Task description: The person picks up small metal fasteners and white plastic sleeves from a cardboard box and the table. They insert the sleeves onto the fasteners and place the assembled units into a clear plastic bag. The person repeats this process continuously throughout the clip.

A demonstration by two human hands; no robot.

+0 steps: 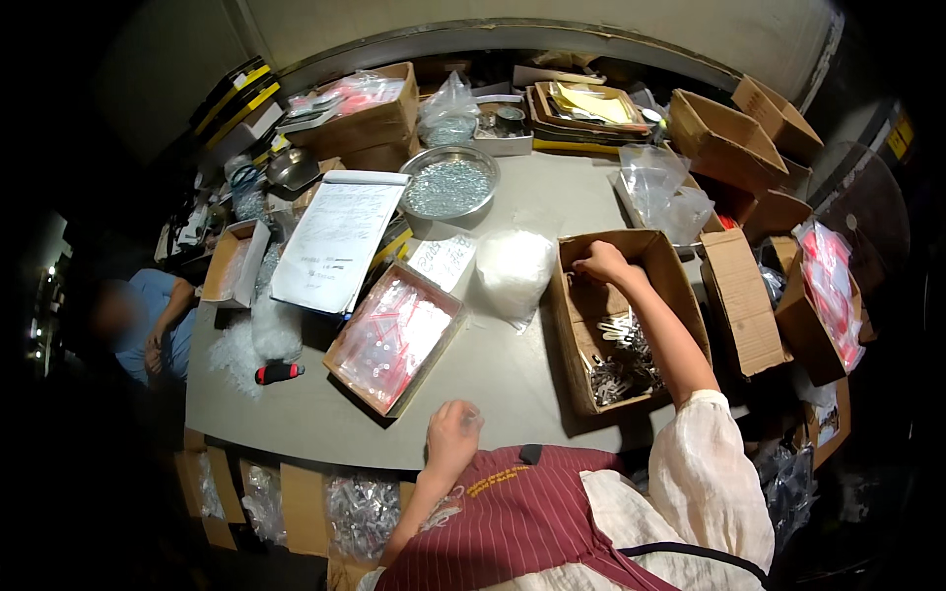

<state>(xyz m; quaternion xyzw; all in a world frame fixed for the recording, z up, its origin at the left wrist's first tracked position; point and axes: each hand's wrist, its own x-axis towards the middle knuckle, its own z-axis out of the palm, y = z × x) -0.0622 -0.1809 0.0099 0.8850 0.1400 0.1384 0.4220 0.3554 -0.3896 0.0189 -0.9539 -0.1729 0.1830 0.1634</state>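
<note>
My right hand point(602, 264) reaches into the far left part of a deep cardboard box point(696, 313). Its fingers are drawn together, and what they hold, if anything, is too small to make out. Shiny metal pieces point(613, 379) lie heaped in the near end of that box, with a few pale strips among them. By the table's front edge, my left hand point(454, 429) is curled in front of the apron; its grip is too unclear to name any content. Between the hands and the papers, a shallow box point(394, 340) holds clear plastic bags with red edges.
A full white plastic bag point(514, 273) stands left of the deep box. Beyond are a metal bowl point(450, 183) of small shiny parts and a written notepad point(340, 239). A red-black tool point(279, 373) lies at left. Cardboard boxes point(746, 300) crowd the right; another person point(158, 325) sits far left.
</note>
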